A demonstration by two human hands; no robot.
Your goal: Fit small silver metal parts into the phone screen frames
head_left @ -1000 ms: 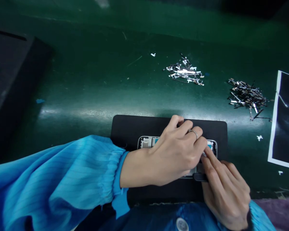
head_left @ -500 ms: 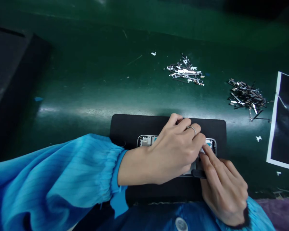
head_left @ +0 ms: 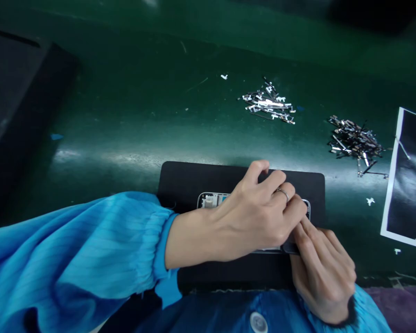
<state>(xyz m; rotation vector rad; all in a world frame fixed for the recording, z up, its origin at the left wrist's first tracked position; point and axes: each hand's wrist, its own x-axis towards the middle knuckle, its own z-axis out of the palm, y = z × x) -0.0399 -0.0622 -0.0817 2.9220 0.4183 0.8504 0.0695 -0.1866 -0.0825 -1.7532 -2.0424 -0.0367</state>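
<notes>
A phone frame [head_left: 211, 200] with a silver rim lies on a black mat [head_left: 190, 180] near the table's front edge. My left hand [head_left: 253, 215], a ring on one finger, lies over most of the frame and holds it down. My right hand [head_left: 324, 273] comes in from the lower right, its fingertips pressed against the frame's right end under my left fingers. What the right fingertips pinch is hidden. Only the frame's left end and a sliver of its right corner show.
Two heaps of small metal parts lie beyond the mat, a bright heap [head_left: 268, 104] and a darker heap [head_left: 353, 138]. A black sheet with a white border [head_left: 407, 175] sits at the right. A dark tray [head_left: 10, 101] fills the left. Stray white bits dot the green table [head_left: 125, 115].
My left hand has slid slightly right and covers more of the frame's right end. My right fingertips have tucked further under it.
</notes>
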